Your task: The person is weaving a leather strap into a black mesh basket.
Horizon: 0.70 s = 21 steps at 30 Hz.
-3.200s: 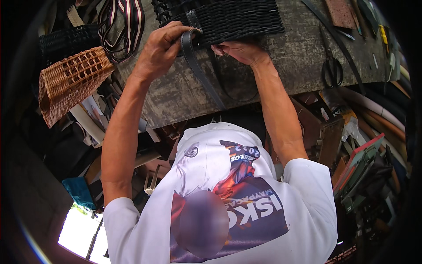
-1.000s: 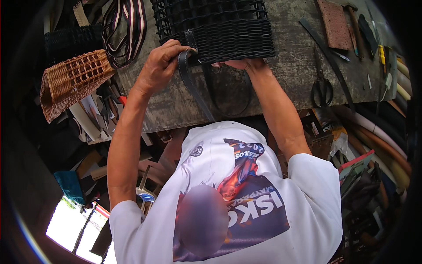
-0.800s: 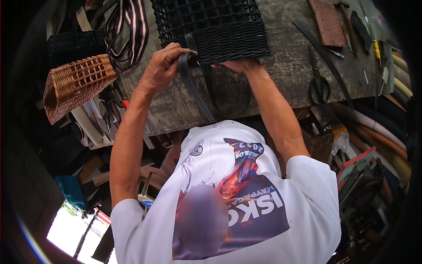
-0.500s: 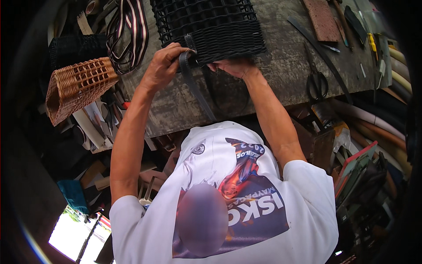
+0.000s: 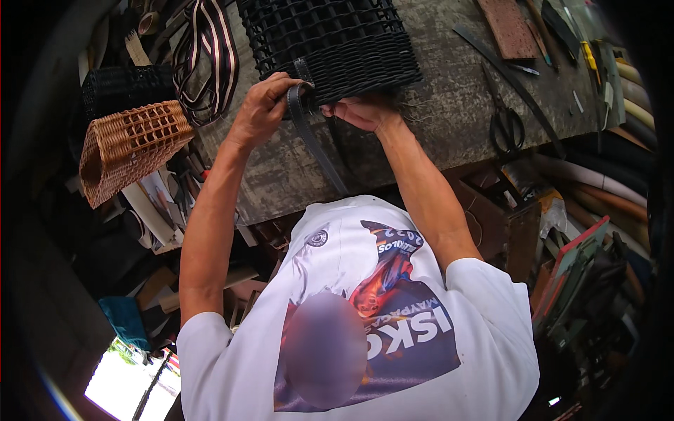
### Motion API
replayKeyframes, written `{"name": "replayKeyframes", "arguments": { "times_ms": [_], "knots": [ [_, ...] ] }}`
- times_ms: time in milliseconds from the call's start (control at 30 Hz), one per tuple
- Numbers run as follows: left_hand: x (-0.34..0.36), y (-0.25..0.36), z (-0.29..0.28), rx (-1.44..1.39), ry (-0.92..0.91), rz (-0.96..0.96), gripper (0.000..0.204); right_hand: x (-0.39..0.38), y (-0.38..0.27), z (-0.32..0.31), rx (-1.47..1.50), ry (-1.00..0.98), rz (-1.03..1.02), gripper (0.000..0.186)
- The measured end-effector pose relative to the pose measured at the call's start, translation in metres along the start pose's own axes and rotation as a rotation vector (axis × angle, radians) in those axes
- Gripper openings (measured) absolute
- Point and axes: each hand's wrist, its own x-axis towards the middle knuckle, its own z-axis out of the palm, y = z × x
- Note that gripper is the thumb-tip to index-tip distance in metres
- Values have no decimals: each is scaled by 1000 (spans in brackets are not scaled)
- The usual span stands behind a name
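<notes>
A black woven basket [image 5: 351, 59] lies on the worn workbench [image 5: 270, 172] at the top of the view. Against its near left corner, my left hand [image 5: 265, 105] is closed on a dark leather strap [image 5: 307, 133]. The strap loops over by the fingers and hangs down past the bench's front edge; a short piece of it lies against the weave. My right hand [image 5: 361, 112] is at the basket's near lower edge, palm turned up, partly under the weave. Its fingers are pressed together near the strap, and whatever they pinch is too small to make out.
Scissors [image 5: 507, 130], a long dark strip [image 5: 519, 84], a reddish-brown block [image 5: 509, 28] and a yellow-handled tool [image 5: 590, 56] lie on the right of the bench. At left are a brown woven basket [image 5: 133, 147] and a bundle of striped straps [image 5: 203, 63]. Rolls of material [image 5: 597, 172] crowd the right side.
My right hand has shifted left along the basket's lower edge, closer to the strap. My left hand keeps its hold on the strap. The whole view has shifted slightly.
</notes>
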Motion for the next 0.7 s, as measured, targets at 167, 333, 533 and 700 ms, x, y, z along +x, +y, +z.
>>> {"name": "replayKeyframes", "arguments": {
  "times_ms": [167,333,533,700],
  "knots": [
    [0,0,0,2,-24,-48,30,-59,-3,46,-1110,666,-220,16],
    [-1,-1,0,22,-7,-23,29,-96,-19,107,-1870,701,-806,19],
    [1,-5,-3,38,-20,22,30,-79,-12,97,-1610,634,-772,19],
    [0,-9,-3,42,-26,24,30,-105,15,68,-1700,790,-403,10]
  ]
}}
